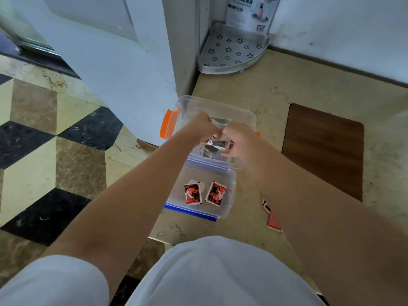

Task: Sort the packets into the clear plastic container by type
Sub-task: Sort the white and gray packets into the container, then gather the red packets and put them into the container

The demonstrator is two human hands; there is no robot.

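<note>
— What are the hands doing?
— The left hand (204, 125) and right hand (237, 140) are both curled shut, pinching dark packets (217, 146) over the far clear container (242, 120).
— How far along?
— Partway, I'd judge: two red packets (203, 193) lie in the near container (229, 195); another red packet (272, 219) waits on the floor (265, 89).
</note>
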